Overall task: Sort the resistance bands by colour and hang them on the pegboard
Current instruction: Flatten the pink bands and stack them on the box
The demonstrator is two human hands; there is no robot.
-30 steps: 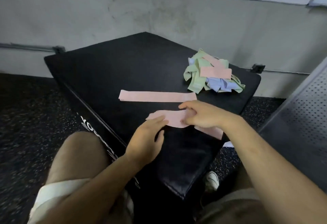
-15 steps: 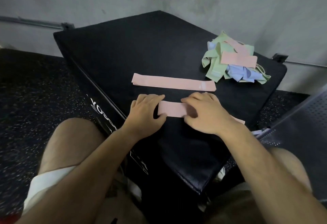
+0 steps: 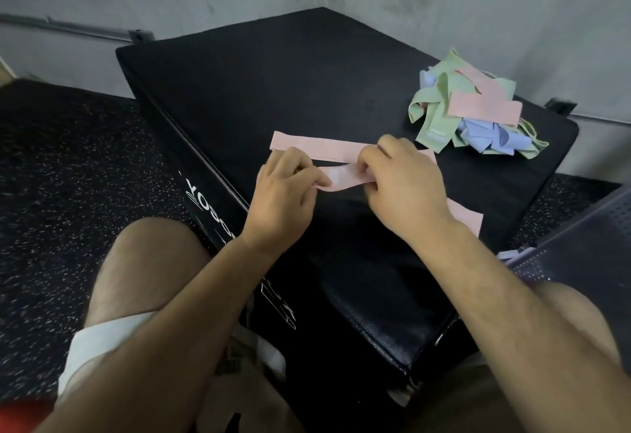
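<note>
A pink resistance band (image 3: 343,178) is held just above the black padded box (image 3: 290,80). My left hand (image 3: 283,197) pinches its left end and my right hand (image 3: 404,186) grips it further right; its far end (image 3: 464,219) trails out behind my right wrist. A second pink band (image 3: 307,145) lies flat just beyond my hands. A tangled pile of green, blue and pink bands (image 3: 467,111) sits at the box's right corner.
The box stands on dark speckled flooring (image 3: 68,176) against a grey wall. A dark perforated panel (image 3: 580,248) leans at the right edge. My knees are below the box's near corner.
Both hands went from pressing the near pink band flat on the box to pinching and lifting it. The view has tilted down and shifted.
</note>
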